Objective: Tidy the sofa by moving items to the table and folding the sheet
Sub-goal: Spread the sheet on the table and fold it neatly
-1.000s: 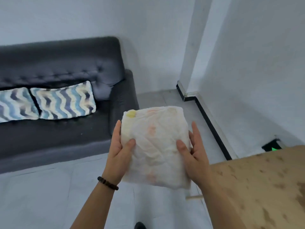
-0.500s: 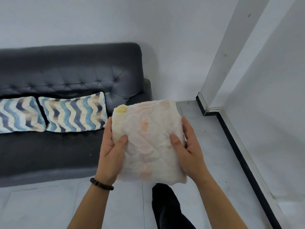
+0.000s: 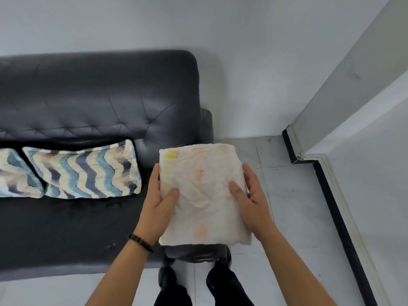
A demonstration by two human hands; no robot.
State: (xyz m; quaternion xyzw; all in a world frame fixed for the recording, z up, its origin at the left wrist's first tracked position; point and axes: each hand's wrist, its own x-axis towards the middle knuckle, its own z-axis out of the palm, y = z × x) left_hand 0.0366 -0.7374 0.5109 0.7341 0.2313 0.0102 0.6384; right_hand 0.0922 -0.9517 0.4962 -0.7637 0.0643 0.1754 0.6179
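Note:
A folded white sheet [image 3: 203, 191] with faint orange and yellow marks is held flat between both hands, above the right armrest of the dark grey sofa [image 3: 92, 102]. My left hand [image 3: 159, 199] grips its left edge, thumb on top. My right hand [image 3: 251, 197] grips its right edge the same way. The sheet hides most of the armrest below it.
Two blue and cream wavy-striped cushions [image 3: 84, 171] lean on the sofa back at the left. Grey tiled floor [image 3: 298, 206] lies to the right, edged by a black skirting and a white wall corner [image 3: 295, 149]. My dark trouser legs [image 3: 220, 288] stand close to the sofa front.
The view has swung left and closer to the sofa; the wooden table has left the frame. The folded sheet, still in both hands, now hangs over the sofa's right armrest.

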